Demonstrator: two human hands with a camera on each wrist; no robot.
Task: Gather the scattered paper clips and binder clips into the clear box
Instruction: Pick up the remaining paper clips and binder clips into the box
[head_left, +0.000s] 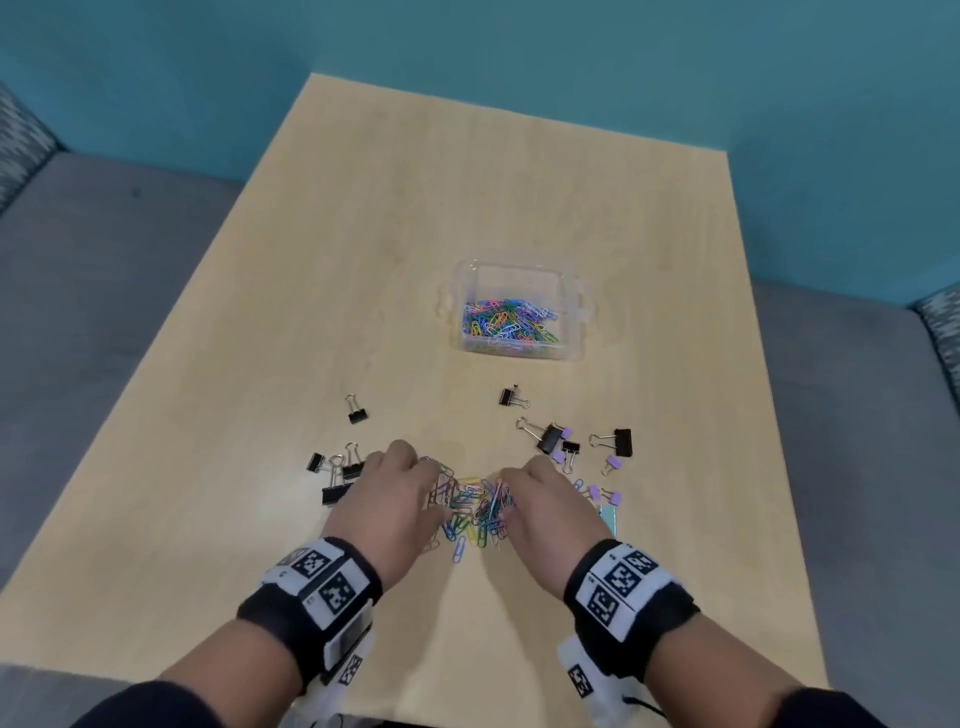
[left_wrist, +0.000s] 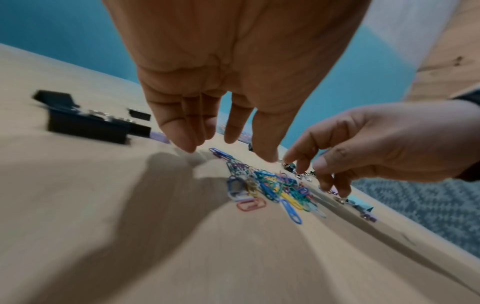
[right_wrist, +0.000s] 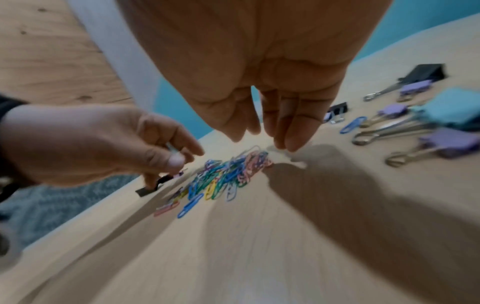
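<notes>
The heap of coloured paper clips (head_left: 470, 506) lies low in the middle of the head view, between my two hands, on the pale wood-grain table (head_left: 415, 208). It is a tangle of thin wire loops in blue, green, yellow, pink and purple, pointing every way; a loose blue clip (head_left: 458, 552) at its lower edge runs its long axis up and down the frame. My left hand (head_left: 387, 499) hangs on the heap's left side, fingers (left_wrist: 179, 131) straight and pointing down to the table, gripping nothing. My right hand (head_left: 545, 506) stands on the right side, fingers (right_wrist: 296, 125) likewise straight and down, tips at the heap's edge, holding nothing.

Above the heap, near the frame's centre, sits the clear box (head_left: 519, 270), a rectangular plastic tub with small side tabs, its long axis across the frame, more coloured clips (head_left: 506, 322) spread over its floor.

Black binder clips (head_left: 337, 475) with silver wire handles cluster just left of my left hand; one more (head_left: 356, 410) lies apart above them. To the right of my right hand lie further black binder clips (head_left: 618, 441), small lilac binder clips (head_left: 605, 493) and a teal binder clip (right_wrist: 451, 107), handles pointing leftward in the right wrist view.

Grey upholstery (head_left: 93, 312) flanks the table and a teal wall (head_left: 467, 41) fills the top.
</notes>
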